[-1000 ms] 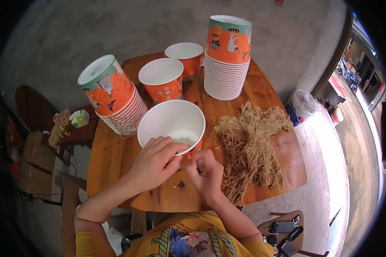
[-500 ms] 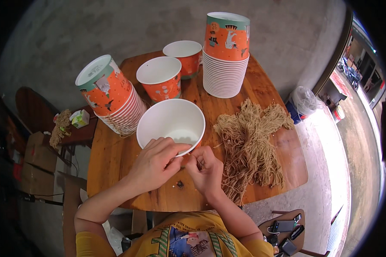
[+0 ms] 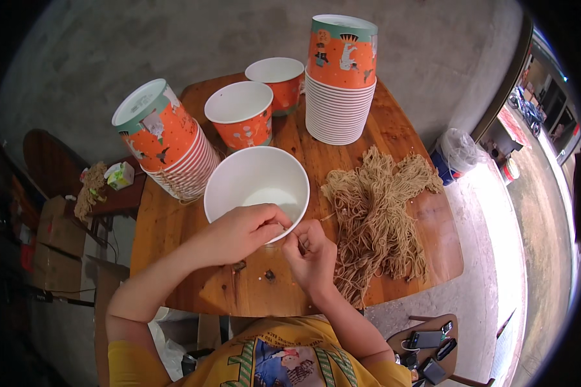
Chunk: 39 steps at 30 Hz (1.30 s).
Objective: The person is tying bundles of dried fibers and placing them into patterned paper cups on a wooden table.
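A person in a yellow shirt (image 3: pixel 245 355) works with both hands at an open white-lined tub (image 3: pixel 245 174) standing on a wooden table (image 3: pixel 206 290). The tub lies just ahead of the left hand (image 3: pixel 239 232), whose bent fingers meet its near rim; whether they grip it cannot be told. The right hand (image 3: pixel 308 255), fingertips pinched narrow around something too hidden to identify, is just beside the tub's near right edge. Tan stringy bundles (image 3: pixel 381 219) lie right of the tub; orange tub stacks (image 3: pixel 168 145) (image 3: pixel 342 77) rise beyond it.
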### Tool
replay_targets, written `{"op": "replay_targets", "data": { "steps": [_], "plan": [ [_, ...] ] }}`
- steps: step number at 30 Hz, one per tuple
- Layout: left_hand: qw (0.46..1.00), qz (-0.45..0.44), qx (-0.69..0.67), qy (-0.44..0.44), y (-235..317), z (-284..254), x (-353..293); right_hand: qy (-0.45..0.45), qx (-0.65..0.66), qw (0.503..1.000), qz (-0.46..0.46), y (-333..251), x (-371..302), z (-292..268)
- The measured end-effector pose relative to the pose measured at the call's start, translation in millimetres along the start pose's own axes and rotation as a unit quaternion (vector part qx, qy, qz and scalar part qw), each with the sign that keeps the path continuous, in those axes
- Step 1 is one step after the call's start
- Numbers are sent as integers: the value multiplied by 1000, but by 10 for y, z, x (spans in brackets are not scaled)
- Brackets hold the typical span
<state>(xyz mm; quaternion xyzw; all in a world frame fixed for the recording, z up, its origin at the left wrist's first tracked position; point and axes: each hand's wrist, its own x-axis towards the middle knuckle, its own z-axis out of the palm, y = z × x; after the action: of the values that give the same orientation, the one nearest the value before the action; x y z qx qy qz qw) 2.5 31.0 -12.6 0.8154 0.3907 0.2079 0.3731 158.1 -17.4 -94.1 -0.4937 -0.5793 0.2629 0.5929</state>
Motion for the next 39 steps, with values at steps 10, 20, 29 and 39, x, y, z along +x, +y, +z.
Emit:
{"op": "replay_targets", "data": {
  "steps": [10, 20, 29, 39],
  "plan": [
    [996, -58, 27, -64, -18, 46, 116, -45, 55, 995, 67, 71, 3, -64],
    [994, 46, 6, 96, 10, 18, 105, -94, 21, 994, 43, -164, 411, -274],
    [943, -117, -310, -21, 20, -41, 107, -187, 189, 944, 194, -140, 529, -257],
    [892, -170, -418, -11, -92, 73, 266, -210, 223, 927, 218, -144, 611, -349]
  ]
}}
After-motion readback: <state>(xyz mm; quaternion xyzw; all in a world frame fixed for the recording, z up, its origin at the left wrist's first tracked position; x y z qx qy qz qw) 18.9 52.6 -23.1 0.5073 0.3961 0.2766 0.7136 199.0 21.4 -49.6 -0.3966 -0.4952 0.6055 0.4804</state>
